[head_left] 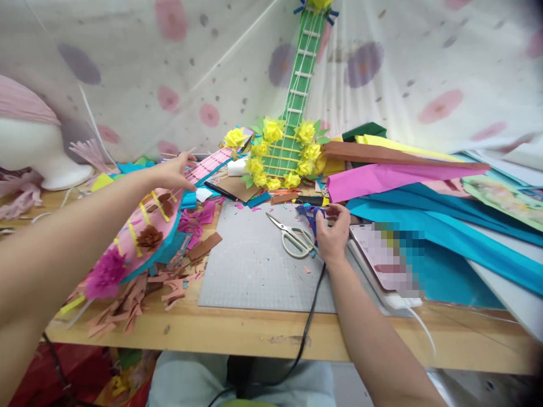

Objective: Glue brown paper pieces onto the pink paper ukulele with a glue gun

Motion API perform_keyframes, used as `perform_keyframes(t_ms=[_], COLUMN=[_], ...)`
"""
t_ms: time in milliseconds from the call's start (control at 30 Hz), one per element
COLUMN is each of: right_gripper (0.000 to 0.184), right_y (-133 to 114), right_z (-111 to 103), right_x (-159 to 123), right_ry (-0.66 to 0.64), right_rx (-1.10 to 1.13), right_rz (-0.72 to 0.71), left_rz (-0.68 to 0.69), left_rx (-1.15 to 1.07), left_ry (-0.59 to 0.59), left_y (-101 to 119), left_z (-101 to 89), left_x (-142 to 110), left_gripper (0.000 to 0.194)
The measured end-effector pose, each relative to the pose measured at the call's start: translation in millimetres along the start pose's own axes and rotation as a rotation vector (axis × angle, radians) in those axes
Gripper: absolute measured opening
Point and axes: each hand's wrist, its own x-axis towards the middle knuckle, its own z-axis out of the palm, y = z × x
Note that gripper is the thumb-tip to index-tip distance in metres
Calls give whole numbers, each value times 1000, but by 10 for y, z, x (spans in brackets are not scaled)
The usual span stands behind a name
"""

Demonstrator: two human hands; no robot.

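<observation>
A pink and blue paper guitar [133, 229] with yellow strips, a magenta paper flower and brown ones lies slanted at the left. My left hand [177, 171] is closed on its neck, reaching over from the left. My right hand [334, 230] grips a blue glue gun [313, 219], partly hidden by the fingers, whose black cord [311, 316] drops over the table edge. Just left of that hand, scissors [292, 236] with pale handles rest on the grey cutting mat [246, 265]. A green paper guitar [297, 102] ringed with yellow paper roses stands upright at the back.
Brown paper scraps [131, 299] litter the table under the pink guitar. Folded blue paper [424, 217] and magenta paper [382, 180] fill the right side. A phone [377, 260] lies beside my right wrist. A white mannequin head [31, 144] stands at the far left.
</observation>
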Motion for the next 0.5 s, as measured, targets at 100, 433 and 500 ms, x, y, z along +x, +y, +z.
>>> perform_keyframes(t_ms=[100, 433, 500], right_gripper=[33, 46, 54], right_y=[36, 78, 85], right_z=[4, 18, 23], right_x=[6, 12, 14], right_ry=[-1, -82, -158], right_rx=[-1, 0, -52], right_rz=[35, 139, 178], left_rz=[83, 344, 353], left_rx=[-40, 32, 24], left_ry=[-169, -381, -399], left_y=[-104, 469, 577], left_z=[-15, 353, 448], left_x=[-42, -71, 56], left_gripper=[90, 87, 91])
